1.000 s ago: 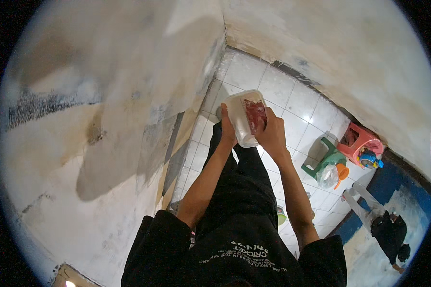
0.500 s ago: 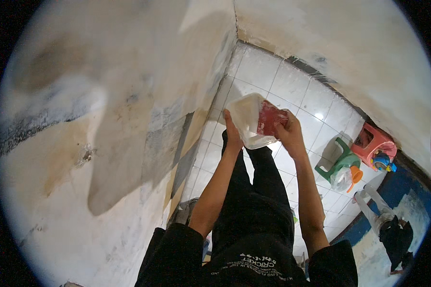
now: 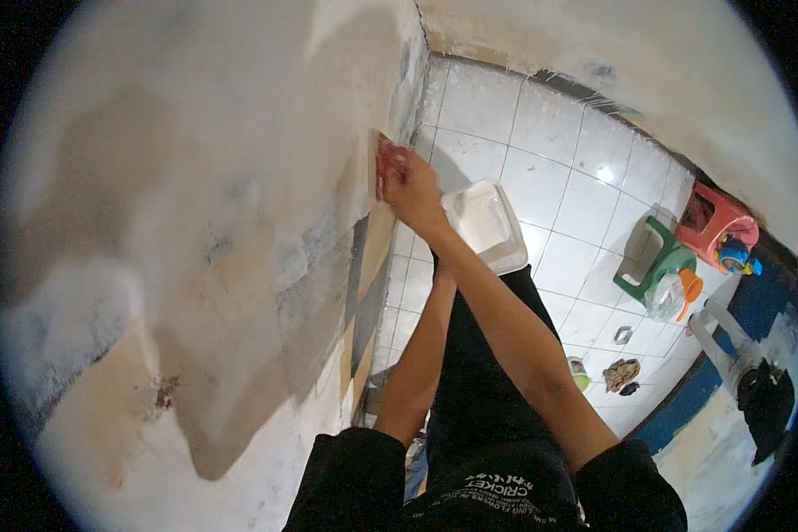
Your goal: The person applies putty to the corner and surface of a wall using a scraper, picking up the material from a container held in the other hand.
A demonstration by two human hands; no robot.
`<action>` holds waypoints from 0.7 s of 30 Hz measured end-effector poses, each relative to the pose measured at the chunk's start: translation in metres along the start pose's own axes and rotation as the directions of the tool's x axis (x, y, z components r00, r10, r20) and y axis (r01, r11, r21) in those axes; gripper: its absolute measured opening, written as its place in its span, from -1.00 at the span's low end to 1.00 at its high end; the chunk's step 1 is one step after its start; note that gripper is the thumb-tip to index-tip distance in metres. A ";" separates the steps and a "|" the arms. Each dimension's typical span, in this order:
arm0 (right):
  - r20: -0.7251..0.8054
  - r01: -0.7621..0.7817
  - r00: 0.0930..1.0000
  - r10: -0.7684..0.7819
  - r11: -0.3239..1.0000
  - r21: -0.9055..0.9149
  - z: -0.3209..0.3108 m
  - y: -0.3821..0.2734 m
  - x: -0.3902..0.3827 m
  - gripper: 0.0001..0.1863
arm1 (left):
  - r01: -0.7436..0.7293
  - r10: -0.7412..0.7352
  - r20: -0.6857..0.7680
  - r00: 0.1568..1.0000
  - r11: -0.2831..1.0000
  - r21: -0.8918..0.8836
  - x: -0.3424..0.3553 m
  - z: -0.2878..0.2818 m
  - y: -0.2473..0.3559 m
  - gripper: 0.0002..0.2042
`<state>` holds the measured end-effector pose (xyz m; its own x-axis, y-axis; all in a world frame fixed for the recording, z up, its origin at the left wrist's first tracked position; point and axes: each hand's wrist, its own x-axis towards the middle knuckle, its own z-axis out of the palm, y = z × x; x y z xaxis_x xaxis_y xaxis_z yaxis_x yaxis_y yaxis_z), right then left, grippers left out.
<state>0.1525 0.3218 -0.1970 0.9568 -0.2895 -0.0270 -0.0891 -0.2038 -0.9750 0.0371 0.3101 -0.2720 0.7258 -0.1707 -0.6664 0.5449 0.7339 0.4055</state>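
Note:
My right hand (image 3: 414,193) grips a flat red putty scraper (image 3: 387,163), whose edge meets the wall (image 3: 266,204) on the left, close to the corner. A white rectangular plastic tub (image 3: 486,227), with pale paste smeared inside, is held up beside my right wrist. My left forearm (image 3: 419,377) reaches up to the tub from below. The right forearm crosses over it and hides the left hand's fingers.
White floor tiles (image 3: 541,191) lie below. At the right stand a red plastic stool (image 3: 723,222) and a green stool (image 3: 661,262) with a plastic bag (image 3: 663,297) and an orange dipper (image 3: 690,288). A crumpled brown cloth (image 3: 621,375) lies nearer. Black cloth (image 3: 765,403) hangs at the right.
My right hand has carried the scraper from the tub leftward to the wall, crossing over my left arm. The tub stays in about the same place, slightly lower and to the right.

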 end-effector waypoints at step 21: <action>-0.030 -0.208 0.978 0.208 0.978 0.009 0.062 -0.037 -0.038 -0.84 | 0.282 -0.262 -0.142 0.955 0.948 0.149 -0.008 -0.027 -0.002 -0.24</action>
<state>0.1366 0.3987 -0.1739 0.9085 -0.3537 -0.2223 -0.2834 -0.1307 -0.9501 0.0187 0.3277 -0.2849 0.4908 -0.2617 -0.8311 0.7836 0.5496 0.2897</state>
